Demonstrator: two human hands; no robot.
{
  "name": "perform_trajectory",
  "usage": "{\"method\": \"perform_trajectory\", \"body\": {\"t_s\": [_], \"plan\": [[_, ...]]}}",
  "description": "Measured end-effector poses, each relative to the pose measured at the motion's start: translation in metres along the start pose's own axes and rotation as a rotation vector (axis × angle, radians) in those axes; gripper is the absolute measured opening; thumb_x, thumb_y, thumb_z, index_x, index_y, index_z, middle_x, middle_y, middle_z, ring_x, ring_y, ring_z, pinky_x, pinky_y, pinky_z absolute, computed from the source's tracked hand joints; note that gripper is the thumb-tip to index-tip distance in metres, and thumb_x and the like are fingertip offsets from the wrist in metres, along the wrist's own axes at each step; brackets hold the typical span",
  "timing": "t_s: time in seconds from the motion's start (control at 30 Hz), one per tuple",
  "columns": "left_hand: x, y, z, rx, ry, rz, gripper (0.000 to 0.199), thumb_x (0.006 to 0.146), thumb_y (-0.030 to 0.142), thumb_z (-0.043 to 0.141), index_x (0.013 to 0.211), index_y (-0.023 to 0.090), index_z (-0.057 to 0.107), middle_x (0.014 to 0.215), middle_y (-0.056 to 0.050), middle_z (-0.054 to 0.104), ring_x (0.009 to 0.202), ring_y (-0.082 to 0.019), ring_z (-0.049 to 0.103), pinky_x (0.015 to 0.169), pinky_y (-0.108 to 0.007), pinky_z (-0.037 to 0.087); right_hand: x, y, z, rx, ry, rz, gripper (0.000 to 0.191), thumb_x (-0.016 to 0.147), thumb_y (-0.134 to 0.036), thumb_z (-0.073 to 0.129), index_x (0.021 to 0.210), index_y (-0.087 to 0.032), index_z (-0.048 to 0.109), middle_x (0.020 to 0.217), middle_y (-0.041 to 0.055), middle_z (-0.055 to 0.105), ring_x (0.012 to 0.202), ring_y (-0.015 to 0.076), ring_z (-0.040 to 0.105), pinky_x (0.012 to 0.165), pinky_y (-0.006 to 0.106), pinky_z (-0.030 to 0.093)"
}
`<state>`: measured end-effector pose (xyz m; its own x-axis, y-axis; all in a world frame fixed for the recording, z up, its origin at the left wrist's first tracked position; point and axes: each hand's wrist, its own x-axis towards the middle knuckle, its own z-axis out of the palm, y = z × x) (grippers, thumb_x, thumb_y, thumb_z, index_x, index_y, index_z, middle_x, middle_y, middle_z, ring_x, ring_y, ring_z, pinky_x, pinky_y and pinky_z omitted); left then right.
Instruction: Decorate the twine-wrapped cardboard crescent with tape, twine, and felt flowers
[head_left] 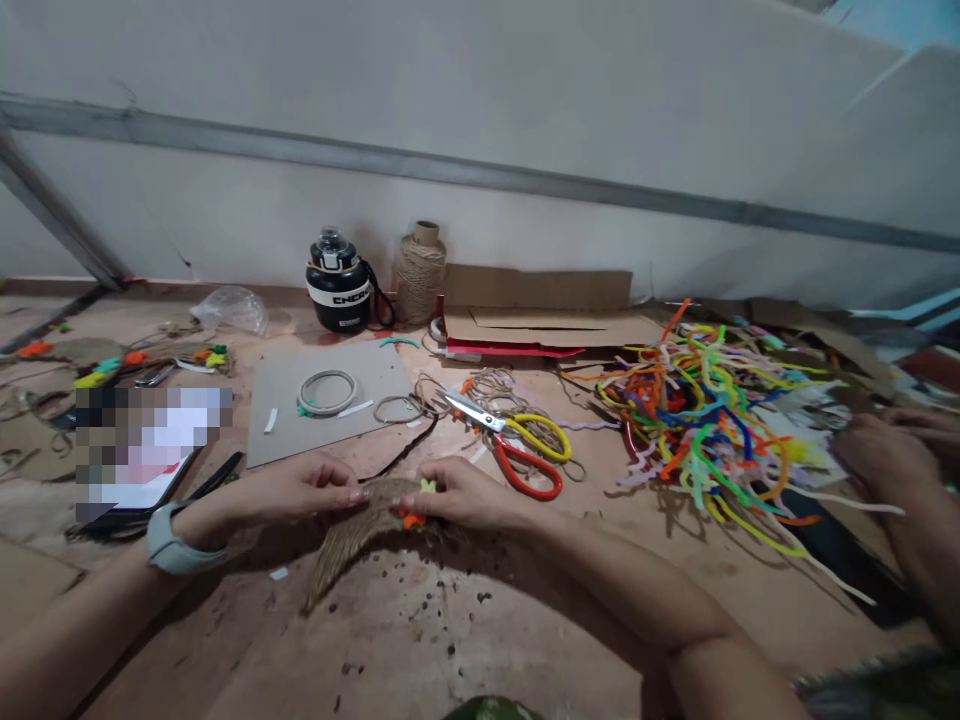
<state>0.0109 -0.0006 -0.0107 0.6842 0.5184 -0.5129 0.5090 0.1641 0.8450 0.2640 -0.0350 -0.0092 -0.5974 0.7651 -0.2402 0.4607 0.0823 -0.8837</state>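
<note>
Between my hands is a curved, crescent-like piece wrapped in brown twine (351,540), raised just over the table. My left hand (319,487), below a light grey watch strap, pinches its upper edge with thumb and fingertips. My right hand (461,490) grips the right end, where small orange and yellow pipe cleaner bits (412,519) stick out by the thumb. Part of that end is hidden behind the fingers. Scissors (517,437) with one red and one yellow handle lie partly open just beyond my right hand, beside loose twine (499,395).
A tangled heap of colourful pipe cleaners (705,430) lies right, near another person's hands (885,460). A roll of tape (327,392) rests on grey cardboard (274,385). Behind stand a black-and-white bottle (339,290) and a twine spool (421,275). A phone (150,450) lies left.
</note>
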Motion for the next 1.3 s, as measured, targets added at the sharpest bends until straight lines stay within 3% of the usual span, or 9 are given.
{"method": "perform_trajectory", "body": {"t_s": [0.1, 0.2, 0.33, 0.43, 0.57, 0.73, 0.9, 1.07, 1.3], "plan": [[-0.001, -0.001, 0.005, -0.029, -0.157, -0.027, 0.045, 0.076, 0.061, 0.066, 0.082, 0.016, 0.063, 0.072, 0.001, 0.06, 0.063, -0.013, 0.061, 0.059, -0.022, 0.045, -0.012, -0.019, -0.007, -0.472, -0.123, 0.05, 0.052, 0.083, -0.065, 0.055, 0.084, -0.015, 0.068, 0.067, 0.0013, 0.06, 0.062, 0.0147, 0.052, 0.055, 0.023, 0.031], [-0.001, 0.0, 0.012, 0.004, -0.204, -0.004, 0.043, 0.08, 0.06, 0.061, 0.083, 0.017, 0.062, 0.074, 0.0, 0.06, 0.069, -0.015, 0.063, 0.064, -0.023, 0.046, -0.026, -0.035, -0.031, -0.706, -0.046, 0.125, 0.055, 0.087, -0.067, 0.047, 0.09, -0.017, 0.07, 0.073, 0.0056, 0.066, 0.064, 0.0165, 0.055, 0.054, 0.024, 0.028], [0.001, -0.003, 0.015, 0.041, -0.147, -0.025, 0.045, 0.082, 0.062, 0.058, 0.088, 0.017, 0.062, 0.077, 0.0, 0.059, 0.069, -0.016, 0.063, 0.061, -0.023, 0.046, -0.038, -0.036, -0.07, -0.848, 0.266, 0.205, 0.032, 0.095, -0.044, 0.049, 0.09, -0.018, 0.067, 0.074, 0.004, 0.066, 0.064, 0.0137, 0.054, 0.056, 0.024, 0.027], [0.004, -0.004, 0.015, 0.064, -0.078, -0.022, 0.046, 0.082, 0.062, 0.057, 0.093, 0.017, 0.063, 0.077, 0.0, 0.059, 0.066, -0.014, 0.061, 0.057, -0.022, 0.044, -0.039, -0.03, -0.081, -0.924, 0.195, 0.247, 0.02, 0.091, -0.035, 0.056, 0.085, -0.019, 0.068, 0.072, 0.0032, 0.065, 0.063, 0.0137, 0.053, 0.055, 0.024, 0.025], [0.003, 0.0, 0.014, 0.099, 0.016, 0.0, 0.047, 0.084, 0.061, 0.055, 0.093, 0.016, 0.064, 0.074, -0.001, 0.06, 0.062, -0.013, 0.058, 0.054, -0.021, 0.042, -0.035, -0.026, -0.077, -0.946, 0.083, 0.227, 0.017, 0.086, -0.034, 0.061, 0.08, -0.018, 0.067, 0.071, 0.0054, 0.065, 0.065, 0.0166, 0.056, 0.054, 0.026, 0.024], [0.002, 0.002, 0.009, 0.189, 0.104, 0.093, 0.041, 0.088, 0.055, 0.053, 0.097, 0.019, 0.069, 0.076, -0.003, 0.068, 0.065, -0.015, 0.06, 0.055, -0.021, 0.044, -0.033, -0.02, -0.081, -1.016, 0.241, 0.307, 0.019, 0.091, -0.032, 0.052, 0.091, -0.019, 0.066, 0.08, 0.0091, 0.069, 0.071, 0.0202, 0.06, 0.058, 0.027, 0.03], [-0.008, 0.005, -0.012, 0.052, 0.462, 0.274, 0.038, 0.086, 0.051, 0.059, 0.1, 0.018, 0.068, 0.091, -0.006, 0.072, 0.082, -0.019, 0.067, 0.075, -0.028, 0.054, -0.028, -0.01, -0.094, -1.162, 0.226, 0.382, 0.021, 0.088, -0.026, 0.051, 0.1, -0.016, 0.065, 0.095, 0.0127, 0.07, 0.084, 0.024, 0.063, 0.064, 0.029, 0.035], [-0.026, 0.014, -0.036, 0.035, 0.841, 0.336, 0.038, 0.083, 0.05, 0.063, 0.095, 0.014, 0.067, 0.089, -0.007, 0.072, 0.08, -0.019, 0.068, 0.077, -0.031, 0.055, -0.019, 0.003, -0.098, -1.231, 0.168, 0.293, 0.019, 0.084, -0.027, 0.056, 0.096, -0.016, 0.065, 0.104, 0.0139, 0.068, 0.097, 0.0274, 0.061, 0.071, 0.03, 0.038], [-0.037, 0.009, -0.061, 0.148, 0.982, 0.378, 0.035, 0.086, 0.046, 0.058, 0.095, 0.012, 0.065, 0.088, -0.009, 0.072, 0.079, -0.02, 0.068, 0.074, -0.031, 0.054, -0.015, 0.008, -0.1, -1.141, 0.151, 0.317, 0.019, 0.082, -0.027, 0.056, 0.098, -0.018, 0.061, 0.094, 0.0109, 0.068, 0.086, 0.025, 0.061, 0.063, 0.029, 0.034]]}}
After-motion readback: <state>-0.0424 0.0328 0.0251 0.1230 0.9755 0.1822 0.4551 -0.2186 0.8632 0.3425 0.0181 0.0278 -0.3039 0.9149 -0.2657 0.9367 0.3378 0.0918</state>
